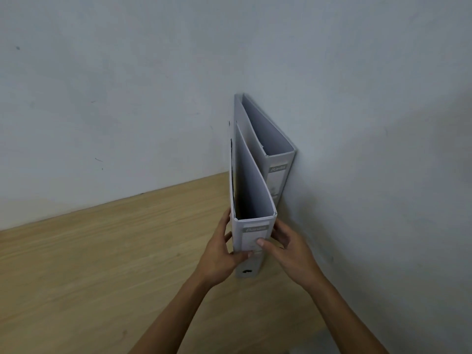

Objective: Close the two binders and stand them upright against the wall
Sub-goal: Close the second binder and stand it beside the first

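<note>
Two white lever-arch binders stand upright on a wooden table. The far binder (277, 172) is closed and rests against the wall on the right. The near binder (251, 198) stands just in front of it, closed, its labelled spine facing me. My left hand (222, 249) grips the spine's left edge, thumb across the front. My right hand (288, 249) grips the right edge, thumb on the spine label. The bottom of the near binder touches the table.
A pale grey wall (383, 149) runs along the right side and another behind the table. The wooden table top (102, 264) stretches to the left of the binders. A pale blurred object (314, 343) shows at the bottom edge.
</note>
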Motion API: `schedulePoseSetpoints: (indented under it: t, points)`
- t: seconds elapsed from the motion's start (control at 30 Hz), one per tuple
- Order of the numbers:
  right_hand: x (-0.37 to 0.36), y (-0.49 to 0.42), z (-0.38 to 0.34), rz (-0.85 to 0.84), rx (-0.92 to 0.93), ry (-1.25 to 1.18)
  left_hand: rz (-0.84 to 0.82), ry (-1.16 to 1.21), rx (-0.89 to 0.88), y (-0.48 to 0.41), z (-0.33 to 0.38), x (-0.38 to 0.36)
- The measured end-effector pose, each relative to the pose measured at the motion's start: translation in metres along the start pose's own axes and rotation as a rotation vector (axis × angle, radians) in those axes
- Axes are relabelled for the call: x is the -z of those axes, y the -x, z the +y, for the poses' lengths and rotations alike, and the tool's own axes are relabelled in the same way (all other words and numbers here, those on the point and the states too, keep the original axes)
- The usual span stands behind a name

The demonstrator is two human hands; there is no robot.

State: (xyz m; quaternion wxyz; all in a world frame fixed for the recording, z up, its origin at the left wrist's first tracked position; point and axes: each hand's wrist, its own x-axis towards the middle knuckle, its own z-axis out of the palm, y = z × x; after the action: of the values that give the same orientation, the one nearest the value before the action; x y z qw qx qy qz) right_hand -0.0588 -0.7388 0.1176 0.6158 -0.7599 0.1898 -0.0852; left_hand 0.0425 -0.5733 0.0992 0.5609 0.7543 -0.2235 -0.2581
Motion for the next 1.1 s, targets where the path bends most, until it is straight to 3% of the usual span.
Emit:
schedulePoseSetpoints:
  t: [0.17,0.63,1.1]
  points:
    - [0.006,-0.012,0.004,0.104,0.009,0.102,-0.021,-0.024,0.015,-0.018,0.002,-0.004]
    - [0.0,-0.076,-0.006,0.256,-0.057,-0.057,0.105,-0.132,-0.08,-0.087,0.023,0.001]
    - [-0.011,-0.113,-0.004,0.322,-0.044,-0.048,0.21,-0.178,-0.09,-0.115,0.02,0.002]
